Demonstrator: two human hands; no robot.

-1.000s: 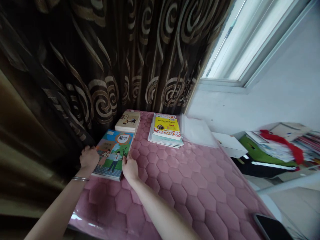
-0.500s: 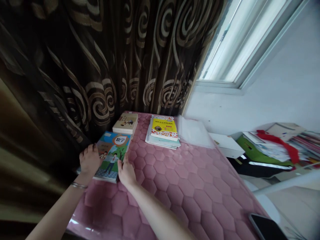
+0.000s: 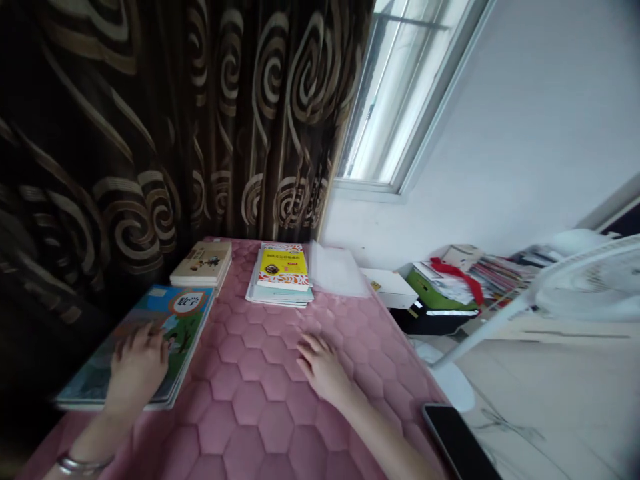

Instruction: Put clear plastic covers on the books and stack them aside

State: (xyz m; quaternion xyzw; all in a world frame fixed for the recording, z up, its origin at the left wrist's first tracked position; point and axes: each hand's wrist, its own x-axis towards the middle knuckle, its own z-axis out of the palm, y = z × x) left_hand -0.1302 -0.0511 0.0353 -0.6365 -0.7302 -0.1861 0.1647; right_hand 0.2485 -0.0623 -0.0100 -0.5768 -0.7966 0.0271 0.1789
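My left hand (image 3: 136, 369) lies flat, fingers spread, on the cover of a colourful textbook (image 3: 177, 320) at the left edge of the pink quilted table top (image 3: 260, 413). Over the middle of the pink surface my right hand (image 3: 325, 369) hovers or rests, open with fingers stretched forward and holding nothing. It is apart from the textbook. A beige book (image 3: 203, 261) lies beyond the textbook near the curtain. To its right sits a stack of books with a yellow one on top (image 3: 283, 267).
A dark swirl-patterned curtain (image 3: 165, 120) hangs along the back and left. A clear plastic folder (image 3: 336, 270) lies right of the yellow stack. A black phone (image 3: 460, 443) sits at the table's right front edge. A white fan (image 3: 585, 280) and a cluttered green box (image 3: 440, 293) stand to the right.
My right hand has left the textbook's right edge and moved right to the middle of the table. My left hand has slid onto the cover. The view has swung right.
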